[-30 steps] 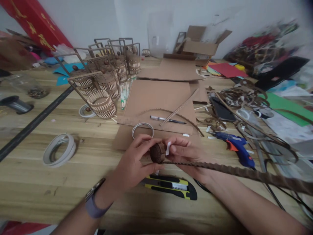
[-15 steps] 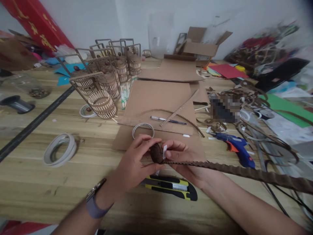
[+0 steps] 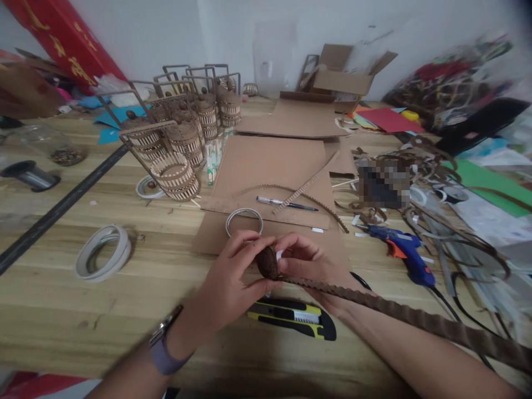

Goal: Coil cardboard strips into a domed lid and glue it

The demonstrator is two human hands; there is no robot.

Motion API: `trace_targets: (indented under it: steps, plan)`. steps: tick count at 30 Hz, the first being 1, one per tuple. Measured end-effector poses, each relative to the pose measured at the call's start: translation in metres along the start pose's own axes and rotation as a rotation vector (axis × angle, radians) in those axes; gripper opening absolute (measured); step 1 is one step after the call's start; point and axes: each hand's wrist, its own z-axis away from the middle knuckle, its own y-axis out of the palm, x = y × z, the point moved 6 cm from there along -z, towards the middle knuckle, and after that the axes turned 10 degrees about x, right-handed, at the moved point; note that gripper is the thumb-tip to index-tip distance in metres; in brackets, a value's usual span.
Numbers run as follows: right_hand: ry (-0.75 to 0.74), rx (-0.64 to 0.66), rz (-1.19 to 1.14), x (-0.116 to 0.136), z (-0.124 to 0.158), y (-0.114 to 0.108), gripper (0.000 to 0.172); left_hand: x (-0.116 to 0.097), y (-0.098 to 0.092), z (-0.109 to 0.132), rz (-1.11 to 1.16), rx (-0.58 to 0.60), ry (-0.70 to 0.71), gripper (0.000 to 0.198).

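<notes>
Between my two hands is a coil of dark brown corrugated paper strip [image 3: 266, 262], wound into a small disc. My left hand [image 3: 236, 271], with a watch on its wrist, grips the coil between thumb and fingers. The fingers of my right hand [image 3: 305, 260] close on the coil's right side, at a small white piece [image 3: 279, 255] there. From the coil the strip's loose tail [image 3: 374, 302] runs out over my right forearm. Under my hands lies a yellow and black utility knife [image 3: 295, 317]. A tape ring [image 3: 244, 221] is just beyond my left fingers.
Cardboard sheets [image 3: 270, 160] bear a pen [image 3: 286, 203] and cut strips. A blue glue gun [image 3: 401, 249] lies to the right, near tangled brown strips [image 3: 399, 149]. Several small handled baskets [image 3: 178, 133] stand back left. Tape rolls [image 3: 103, 252] lie on the left.
My right fingers have curled closer to the coil, covering more of the white piece. The loose tail now hangs lower at the right. My left hand keeps its grip.
</notes>
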Motion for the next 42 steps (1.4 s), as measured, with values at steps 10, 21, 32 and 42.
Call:
trace_targets:
  steps: [10, 21, 32, 42]
  plan:
    - [-0.105, 0.193, 0.221, 0.014, -0.003, 0.005, 0.02, -0.009, -0.001, 0.002, -0.136, -0.053, 0.084, 0.048]
    - [-0.087, 0.168, 0.439, 0.023, -0.001, -0.001, 0.061, -0.016, -0.001, 0.003, -0.235, -0.046, 0.155, 0.048]
    - [0.003, 0.138, -0.016, 0.0, 0.001, 0.013, 0.027, -0.03, 0.002, 0.007, -0.417, -0.064, 0.297, 0.035]
    - [-0.24, 0.168, 0.635, 0.021, 0.007, 0.011, 0.044, -0.031, -0.002, 0.007, -0.397, -0.071, 0.292, 0.037]
